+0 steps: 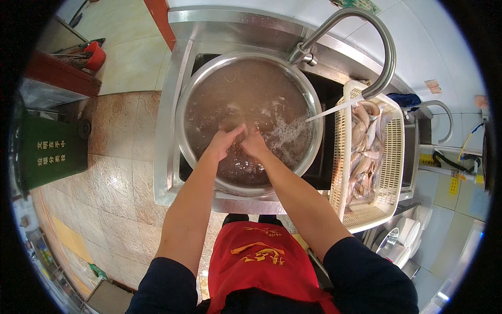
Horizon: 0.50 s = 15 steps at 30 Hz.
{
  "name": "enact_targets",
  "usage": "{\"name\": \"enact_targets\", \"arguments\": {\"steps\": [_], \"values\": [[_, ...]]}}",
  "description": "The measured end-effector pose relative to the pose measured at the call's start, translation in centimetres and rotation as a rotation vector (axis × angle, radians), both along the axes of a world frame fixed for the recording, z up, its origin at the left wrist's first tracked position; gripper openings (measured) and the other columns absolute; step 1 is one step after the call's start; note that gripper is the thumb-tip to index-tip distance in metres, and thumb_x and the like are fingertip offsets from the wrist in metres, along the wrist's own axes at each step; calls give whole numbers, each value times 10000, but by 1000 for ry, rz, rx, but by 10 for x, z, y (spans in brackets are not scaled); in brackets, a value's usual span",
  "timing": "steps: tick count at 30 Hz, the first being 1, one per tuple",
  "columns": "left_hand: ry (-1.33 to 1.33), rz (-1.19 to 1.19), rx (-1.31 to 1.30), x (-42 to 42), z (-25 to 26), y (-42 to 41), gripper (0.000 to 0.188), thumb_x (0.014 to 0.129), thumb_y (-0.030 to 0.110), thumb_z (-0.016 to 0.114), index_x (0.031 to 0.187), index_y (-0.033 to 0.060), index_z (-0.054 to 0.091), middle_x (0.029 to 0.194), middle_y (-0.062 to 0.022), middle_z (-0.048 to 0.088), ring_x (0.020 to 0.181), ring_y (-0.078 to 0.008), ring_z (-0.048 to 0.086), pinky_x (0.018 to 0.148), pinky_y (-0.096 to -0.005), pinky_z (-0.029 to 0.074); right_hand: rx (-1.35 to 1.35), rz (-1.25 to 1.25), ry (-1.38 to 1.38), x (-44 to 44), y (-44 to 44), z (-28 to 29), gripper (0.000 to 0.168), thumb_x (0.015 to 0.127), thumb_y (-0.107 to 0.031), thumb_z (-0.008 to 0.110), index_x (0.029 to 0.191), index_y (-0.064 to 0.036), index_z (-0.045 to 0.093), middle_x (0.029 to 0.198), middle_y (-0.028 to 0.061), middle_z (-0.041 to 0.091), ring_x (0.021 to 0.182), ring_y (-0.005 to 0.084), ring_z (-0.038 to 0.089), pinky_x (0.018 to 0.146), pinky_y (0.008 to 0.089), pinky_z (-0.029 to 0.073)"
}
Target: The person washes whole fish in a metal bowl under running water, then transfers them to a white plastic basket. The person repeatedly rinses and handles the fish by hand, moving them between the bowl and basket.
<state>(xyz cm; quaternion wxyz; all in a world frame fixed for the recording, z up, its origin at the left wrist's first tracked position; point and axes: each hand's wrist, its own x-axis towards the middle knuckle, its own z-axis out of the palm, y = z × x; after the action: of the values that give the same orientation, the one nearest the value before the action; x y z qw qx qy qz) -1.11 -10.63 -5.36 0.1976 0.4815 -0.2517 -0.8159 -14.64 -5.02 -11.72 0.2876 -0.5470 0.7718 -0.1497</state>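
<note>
A wide stainless-steel basin [251, 55] full of murky brown water [243, 86] sits in the sink. My left hand [225, 140] and my right hand [254, 143] are close together in it, wrists above the surface and fingertips under. The cloudy water hides whether the fingers hold anything. A curved metal faucet [388, 43] sends a stream of water [333, 110] into the basin's right side, where foam spreads. Right of the basin, a cream plastic basket [397, 157] with slotted walls holds a heap of pinkish-brown fish [364, 149].
The steel sink counter [168, 117] surrounds the basin, with a tiled wall behind. A second faucet [445, 117] stands farther right, above stacked white dishes [408, 231]. On the tiled floor at left is a green bin [55, 145] bearing writing. A red bucket [95, 57] lies beyond it.
</note>
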Motion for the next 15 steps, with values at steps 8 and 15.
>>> {"name": "enact_targets", "arguments": {"steps": [8,15], "values": [[136,513,35,-8,64,33,557,955,371,678,1396,79,505,1282,-82,586,1129,-213,587,922,-390,513,-21,-229,-915,11,11,147,722,733,40,643,1425,-101,496,1091,183,679,999,314,656,873,374,525],[243,661,-42,-15,136,79,609,1012,525,487,1412,66,491,1348,-119,574,1217,-270,575,1040,-418,471,-308,-32,-456,34,42,224,761,707,-45,697,1429,-137,475,1322,301,508,1111,504,561,959,519,492]]}}
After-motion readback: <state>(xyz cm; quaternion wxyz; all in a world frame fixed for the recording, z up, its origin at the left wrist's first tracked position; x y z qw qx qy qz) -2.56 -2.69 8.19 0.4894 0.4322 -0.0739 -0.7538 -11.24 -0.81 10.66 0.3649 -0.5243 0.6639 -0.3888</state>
